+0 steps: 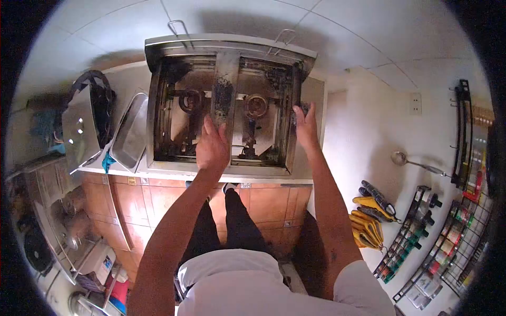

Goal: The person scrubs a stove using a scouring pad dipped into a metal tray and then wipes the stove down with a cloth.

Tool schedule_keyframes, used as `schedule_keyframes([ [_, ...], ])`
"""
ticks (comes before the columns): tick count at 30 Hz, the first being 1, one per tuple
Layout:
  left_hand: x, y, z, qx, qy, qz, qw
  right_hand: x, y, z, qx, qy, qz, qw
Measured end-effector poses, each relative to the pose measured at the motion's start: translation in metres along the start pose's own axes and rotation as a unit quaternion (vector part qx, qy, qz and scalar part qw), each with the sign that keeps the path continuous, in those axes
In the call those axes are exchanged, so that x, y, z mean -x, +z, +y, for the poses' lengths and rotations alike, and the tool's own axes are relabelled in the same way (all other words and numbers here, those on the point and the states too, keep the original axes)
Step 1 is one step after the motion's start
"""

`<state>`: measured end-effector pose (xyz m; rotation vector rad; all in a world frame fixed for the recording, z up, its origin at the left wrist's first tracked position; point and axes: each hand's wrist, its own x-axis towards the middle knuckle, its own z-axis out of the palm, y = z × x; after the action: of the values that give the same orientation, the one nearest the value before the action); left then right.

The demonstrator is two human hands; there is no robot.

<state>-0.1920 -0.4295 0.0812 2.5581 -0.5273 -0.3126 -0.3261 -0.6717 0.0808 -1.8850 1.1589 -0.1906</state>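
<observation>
A two-burner gas stove point(226, 169) stands on the counter in front of me, its inside bare and blackened with grime. Both burners, the left burner point(191, 101) and the right burner point(256, 106), are exposed without grates. My left hand point(213, 147) is closed at the left edge of the sooty metal middle strip point(225, 79) between them. At the stove's right side, my right hand point(307, 129) has thumb and fingers around a dark, rough-looking clump point(304, 108) that I cannot identify clearly.
Left of the stove lie a metal tray point(132, 131) and a shiny metal panel point(81, 129), with a blue cloth point(108, 162) beside them. A ladle point(416, 162), yellow gloves point(366, 229) and spice racks point(440, 242) are on the right. Two wire hooks rise behind the stove.
</observation>
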Motion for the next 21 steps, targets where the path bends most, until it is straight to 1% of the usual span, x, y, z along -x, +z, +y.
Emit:
schedule_keyframes([
  [2, 0.000, 0.003, -0.003, -0.035, 0.005, -0.020, 0.999, 0.036, 0.004, -0.005, -0.011, 0.009, 0.025, 1.000],
  [3, -0.001, 0.002, -0.003, -0.051, 0.005, -0.029, 0.998, 0.068, 0.008, 0.025, -0.028, 0.028, 0.019, 0.999],
  [4, -0.001, -0.005, 0.004, -0.017, -0.028, -0.025, 0.999, 0.088, 0.016, 0.056, -0.043, 0.045, 0.010, 0.998],
  [6, -0.001, -0.002, 0.002, -0.005, -0.019, -0.018, 1.000, 0.085, 0.017, 0.069, -0.028, -0.005, 0.012, 1.000],
  [7, -0.001, -0.004, 0.002, -0.003, -0.012, -0.016, 1.000, 0.087, 0.016, 0.053, -0.025, -0.026, 0.015, 0.999],
  [8, -0.002, -0.005, 0.004, -0.004, -0.026, -0.024, 0.999, 0.059, 0.010, 0.035, -0.044, -0.015, -0.013, 0.999],
  [9, -0.002, -0.009, 0.008, -0.006, -0.040, -0.032, 0.999, 0.026, 0.007, 0.004, -0.042, -0.031, 0.008, 0.999],
  [10, -0.001, -0.011, 0.012, -0.009, -0.052, -0.044, 0.998, 0.001, 0.007, -0.012, -0.041, -0.041, 0.032, 0.998],
  [13, 0.000, -0.013, 0.019, -0.017, -0.028, -0.032, 0.999, -0.025, 0.012, -0.009, -0.012, -0.105, 0.073, 0.992],
  [14, 0.001, -0.006, 0.011, -0.021, -0.001, -0.012, 1.000, -0.008, 0.019, 0.013, 0.015, -0.101, 0.089, 0.991],
  [15, 0.003, 0.001, 0.007, -0.025, 0.001, -0.014, 1.000, 0.020, 0.028, 0.035, 0.044, -0.100, 0.107, 0.988],
  [17, 0.001, 0.002, -0.001, -0.036, -0.001, -0.008, 0.999, 0.092, 0.016, 0.033, -0.014, -0.083, 0.071, 0.994],
  [18, 0.001, -0.013, 0.017, -0.050, -0.041, -0.049, 0.997, 0.094, 0.017, 0.030, -0.007, -0.081, 0.070, 0.994],
  [20, 0.003, -0.006, 0.008, -0.038, 0.004, -0.001, 0.999, 0.096, 0.015, 0.029, 0.011, -0.071, 0.067, 0.995],
  [21, 0.003, 0.001, 0.003, -0.030, 0.030, 0.023, 0.999, 0.074, 0.021, 0.027, 0.019, -0.074, 0.093, 0.993],
])
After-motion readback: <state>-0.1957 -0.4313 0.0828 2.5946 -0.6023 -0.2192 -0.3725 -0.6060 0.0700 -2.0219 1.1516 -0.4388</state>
